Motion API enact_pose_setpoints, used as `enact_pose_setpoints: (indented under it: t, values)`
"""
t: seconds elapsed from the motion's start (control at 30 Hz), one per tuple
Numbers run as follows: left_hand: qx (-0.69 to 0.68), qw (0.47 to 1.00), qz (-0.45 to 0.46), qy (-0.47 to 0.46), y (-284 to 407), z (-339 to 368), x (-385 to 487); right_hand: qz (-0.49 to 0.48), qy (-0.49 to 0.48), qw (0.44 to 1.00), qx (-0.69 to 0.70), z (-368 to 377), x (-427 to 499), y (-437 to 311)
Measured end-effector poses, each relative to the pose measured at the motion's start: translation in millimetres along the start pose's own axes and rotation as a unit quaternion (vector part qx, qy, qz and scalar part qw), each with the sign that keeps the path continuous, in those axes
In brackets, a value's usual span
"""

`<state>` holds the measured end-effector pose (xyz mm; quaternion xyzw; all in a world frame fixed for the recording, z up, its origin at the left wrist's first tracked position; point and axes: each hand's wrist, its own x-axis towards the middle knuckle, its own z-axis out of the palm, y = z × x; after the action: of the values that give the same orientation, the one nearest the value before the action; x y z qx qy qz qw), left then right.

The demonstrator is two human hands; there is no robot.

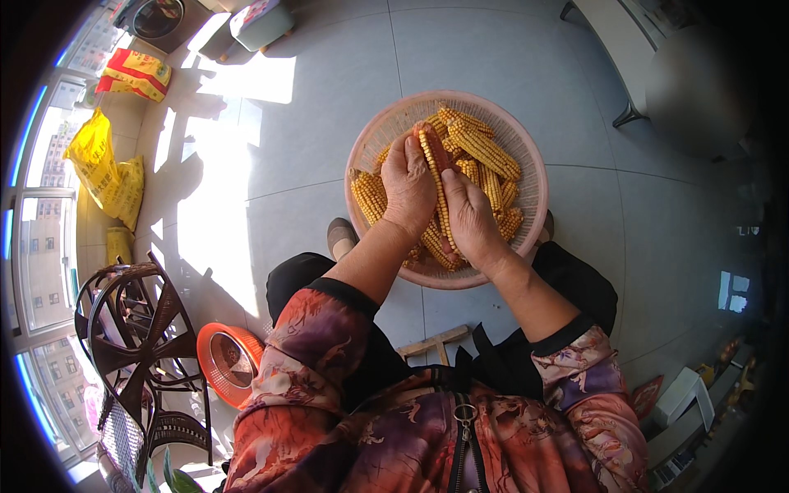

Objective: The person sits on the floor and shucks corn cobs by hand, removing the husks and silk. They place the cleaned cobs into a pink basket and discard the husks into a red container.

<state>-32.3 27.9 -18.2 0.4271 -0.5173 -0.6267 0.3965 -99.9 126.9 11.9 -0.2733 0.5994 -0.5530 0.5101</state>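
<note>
Both my hands hold one partly shelled corn cob above a round pink plastic basket. My left hand grips its upper left side. On the lower right side, my right hand presses with the thumb beside the rows of yellow kernels. Reddish bare cob shows to the right of those rows. Several dried yellow ears of corn lie in the basket under and around my hands. The palms and most fingertips are hidden.
Left are an orange plastic basket, a dark woven chair and yellow sacks. A wooden stool shows below my lap. A white table stands upper right. My shoe is beside the pink basket.
</note>
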Motion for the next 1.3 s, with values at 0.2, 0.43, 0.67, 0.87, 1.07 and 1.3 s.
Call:
enact_pose_setpoints:
  t: [0.2,0.43,0.67,0.87,1.07,1.3]
  values:
    - [0.048,0.996,0.047,0.052,7.8,-0.1,-0.9,0.064,-0.013,0.997,0.030,-0.9,-8.0,-16.1]
    - [-0.110,0.988,-0.108,-0.006,32.9,-4.9,-2.1,-0.205,0.078,0.959,-0.179,0.8,7.7,3.1]
    - [0.046,0.998,-0.019,-0.048,14.8,-6.0,10.7,-0.180,0.054,0.957,-0.221,3.9,-0.8,1.8]
    - [0.101,0.991,0.081,0.018,2.4,-7.2,11.6,-0.171,0.015,0.971,-0.165,-4.4,-1.5,-3.1]
    - [0.087,0.993,0.075,0.040,26.6,-2.1,3.1,0.027,-0.065,0.998,-0.004,-10.6,-11.2,-28.7]
    - [-0.141,0.985,-0.066,-0.072,40.4,-16.8,14.2,0.142,-0.146,0.968,0.146,-26.6,-3.6,-35.7]
